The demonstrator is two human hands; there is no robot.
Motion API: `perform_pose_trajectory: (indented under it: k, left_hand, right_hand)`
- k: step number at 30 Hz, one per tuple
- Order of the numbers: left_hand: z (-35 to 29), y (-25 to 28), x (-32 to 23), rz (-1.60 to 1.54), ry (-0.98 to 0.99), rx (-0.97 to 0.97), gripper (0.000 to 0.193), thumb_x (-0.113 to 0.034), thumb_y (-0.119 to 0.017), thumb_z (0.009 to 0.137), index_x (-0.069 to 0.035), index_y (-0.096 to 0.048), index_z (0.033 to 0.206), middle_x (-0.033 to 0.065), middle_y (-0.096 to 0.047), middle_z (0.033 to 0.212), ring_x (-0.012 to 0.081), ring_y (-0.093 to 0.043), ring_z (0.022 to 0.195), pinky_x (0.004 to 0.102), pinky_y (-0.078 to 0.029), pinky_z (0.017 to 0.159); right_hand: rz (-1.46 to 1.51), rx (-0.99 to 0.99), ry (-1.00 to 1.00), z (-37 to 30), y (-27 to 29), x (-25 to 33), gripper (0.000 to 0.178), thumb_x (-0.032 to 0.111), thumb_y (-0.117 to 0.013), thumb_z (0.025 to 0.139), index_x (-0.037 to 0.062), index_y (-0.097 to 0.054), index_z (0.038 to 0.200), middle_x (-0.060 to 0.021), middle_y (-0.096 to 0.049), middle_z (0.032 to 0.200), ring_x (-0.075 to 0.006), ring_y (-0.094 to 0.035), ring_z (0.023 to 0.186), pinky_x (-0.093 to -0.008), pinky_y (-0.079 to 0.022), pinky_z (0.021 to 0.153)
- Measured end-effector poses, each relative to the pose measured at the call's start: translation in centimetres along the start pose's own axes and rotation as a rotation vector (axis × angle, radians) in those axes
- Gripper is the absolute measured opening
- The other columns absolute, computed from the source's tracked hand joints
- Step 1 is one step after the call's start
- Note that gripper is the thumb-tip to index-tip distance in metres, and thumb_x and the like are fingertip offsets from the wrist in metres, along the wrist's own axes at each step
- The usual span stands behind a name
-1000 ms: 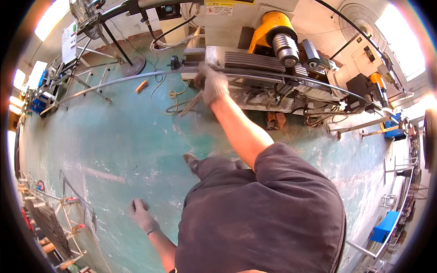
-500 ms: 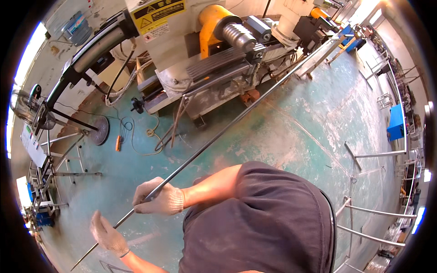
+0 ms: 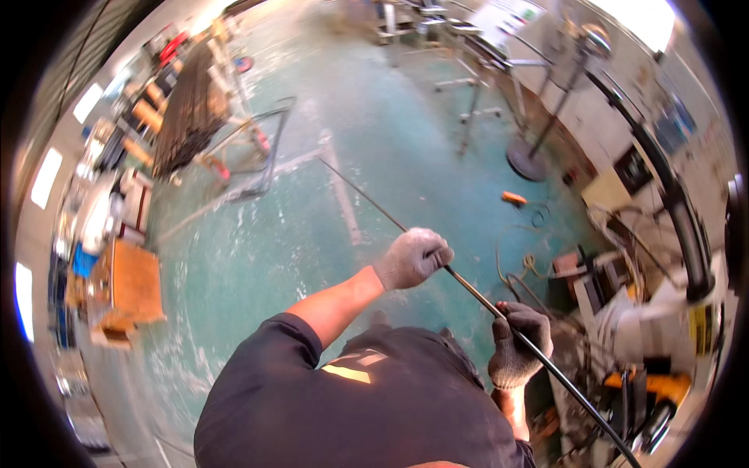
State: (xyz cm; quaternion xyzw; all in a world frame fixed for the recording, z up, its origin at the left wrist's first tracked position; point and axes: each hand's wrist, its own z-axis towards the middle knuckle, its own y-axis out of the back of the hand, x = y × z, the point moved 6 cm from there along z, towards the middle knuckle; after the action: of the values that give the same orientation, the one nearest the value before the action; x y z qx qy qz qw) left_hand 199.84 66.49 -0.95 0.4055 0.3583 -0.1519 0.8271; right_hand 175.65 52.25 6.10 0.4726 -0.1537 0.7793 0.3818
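A long, thin dark metal rod point(image 3: 470, 288) runs slantwise in front of my body, from the floor area ahead down to the lower right edge of the view. My left hand point(image 3: 413, 259), in a pale knitted work glove, is closed around it near the middle of the view. Farther along to the right, my right hand point(image 3: 520, 345), in a greyer-looking glove, also wraps round the rod. The rod's far tip tapers away over the green floor; its near end passes out of view.
At right stands a machine point(image 3: 663, 335) with a long dark arm and loose cables. A round-based stand point(image 3: 527, 161) and an orange object point(image 3: 513, 198) are ahead of it. To the left are a wooden cabinet point(image 3: 139, 277) and a rack of dark bars point(image 3: 187, 113).
My view has turned left, bringing the machine to the right side. My left hand, open beside the rod before, now grips it. My right hand still holds the rod.
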Motion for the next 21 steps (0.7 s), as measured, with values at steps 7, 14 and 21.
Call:
perform_pose_trajectory:
  k: [7, 14, 21]
  left_hand:
    - [-13.9, 10.3, 4.6, -0.069, 0.229, -0.324, 0.026, -0.029, -0.070, 0.109, -0.003, -0.071, 0.104, 0.0144, -0.065, 0.091, 0.0332, -0.063, 0.084, 0.0434, -0.052, 0.079]
    - [-35.0, 15.1, 14.4, 0.157, 0.733, -0.690, 0.007, -0.009, -0.068, 0.099, -0.002, -0.070, 0.101, 0.0147, -0.065, 0.084, 0.0249, -0.065, 0.078, 0.0412, -0.052, 0.072]
    - [-53.7, 12.3, 15.0, 0.219, 1.447, -0.906, 0.030, -0.029, -0.066, 0.105, -0.001, -0.066, 0.094, 0.0259, -0.066, 0.085, 0.0422, -0.068, 0.082, 0.0523, -0.051, 0.075]
  right_hand:
    - [0.316, 0.284, 0.069, 4.2, -16.6, 4.6, 0.031, 0.007, -0.089, 0.096, 0.0028, -0.060, 0.106, -0.0149, -0.080, 0.095, -0.0187, -0.076, 0.084, -0.0306, -0.060, 0.076]
    - [0.246, 0.557, 0.039, 10.9, -35.0, 9.2, 0.028, 0.001, -0.085, 0.095, 0.0033, -0.063, 0.113, -0.0063, -0.070, 0.092, -0.0137, -0.066, 0.081, -0.0295, -0.057, 0.078]
    - [0.367, 1.027, -0.220, 12.4, -57.3, 8.1, 0.024, 0.008, -0.082, 0.095, 0.0017, -0.065, 0.111, -0.0034, -0.069, 0.087, -0.0129, -0.065, 0.078, -0.0327, -0.056, 0.073]
